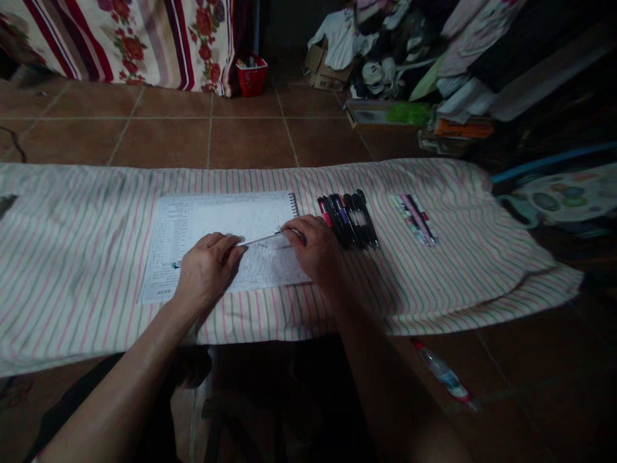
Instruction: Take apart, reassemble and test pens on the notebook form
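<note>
My left hand point(207, 260) is closed in a pinch over the paper, with a bluish pen end point(176, 264) sticking out on its left side. A thin, pale rod that looks like a pen refill point(260, 239) spans the space between my two hands. Closed on the rod's right end, near a small dark part, is my right hand point(313, 247). The fingers hide where the rod meets the pen. Beneath both hands lie a written sheet point(166, 244) and a spiral notebook point(226, 215). Several dark pens point(349, 218) rest side by side just right of my right hand.
Farther right on the striped cloth point(463, 225) is a smaller group of light and pink pens point(414, 218). A plastic bottle point(443, 373) lies on the tiled floor at the lower right. Beyond the table stand a red basket point(251, 77) and a cardboard box point(328, 74).
</note>
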The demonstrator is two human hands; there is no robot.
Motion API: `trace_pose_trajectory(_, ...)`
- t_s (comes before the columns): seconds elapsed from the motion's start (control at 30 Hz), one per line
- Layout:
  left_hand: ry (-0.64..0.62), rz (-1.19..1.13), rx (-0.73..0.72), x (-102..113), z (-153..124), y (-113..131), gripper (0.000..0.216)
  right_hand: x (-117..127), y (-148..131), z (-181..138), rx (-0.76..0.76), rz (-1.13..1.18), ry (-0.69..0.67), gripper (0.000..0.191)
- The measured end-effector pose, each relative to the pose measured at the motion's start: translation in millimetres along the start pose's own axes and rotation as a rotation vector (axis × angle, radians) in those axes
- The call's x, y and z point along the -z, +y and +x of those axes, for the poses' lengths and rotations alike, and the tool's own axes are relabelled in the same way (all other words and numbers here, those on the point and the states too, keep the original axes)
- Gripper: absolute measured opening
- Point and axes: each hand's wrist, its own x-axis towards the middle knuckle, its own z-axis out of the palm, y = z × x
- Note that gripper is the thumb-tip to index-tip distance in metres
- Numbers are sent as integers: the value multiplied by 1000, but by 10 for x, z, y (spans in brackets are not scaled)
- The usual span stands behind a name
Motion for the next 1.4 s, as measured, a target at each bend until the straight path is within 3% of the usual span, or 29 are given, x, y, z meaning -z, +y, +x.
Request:
trace_pose_trajectory(0.23, 44, 60, 21, 67, -46, -175, 35, 58, 146, 14, -26, 4, 96, 11)
trace_pose_trajectory(0.43, 71, 88, 26, 118, -88, -211, 35, -45, 57, 8, -57, -29, 133, 10)
trace_pose_trajectory(0.63, 74, 40, 39, 92, -87, -144, 37, -173, -98, -16, -48, -87, 114, 11)
trace_pose_trajectory(0.87, -25, -187, -12, 78, -37, -70, 34, -157, -138, -53, -28, -120, 45, 12)
trace_pose_trajectory(1.03, -86, -167, -52, 74, -44, -38, 31, -165, -145, -69, -25, -110, 19, 12)
trace_pose_trajectory(1.4, -54, -125, -48, 50, -13, -38, 23, -149, -141, -66, 17, -68, 43, 13)
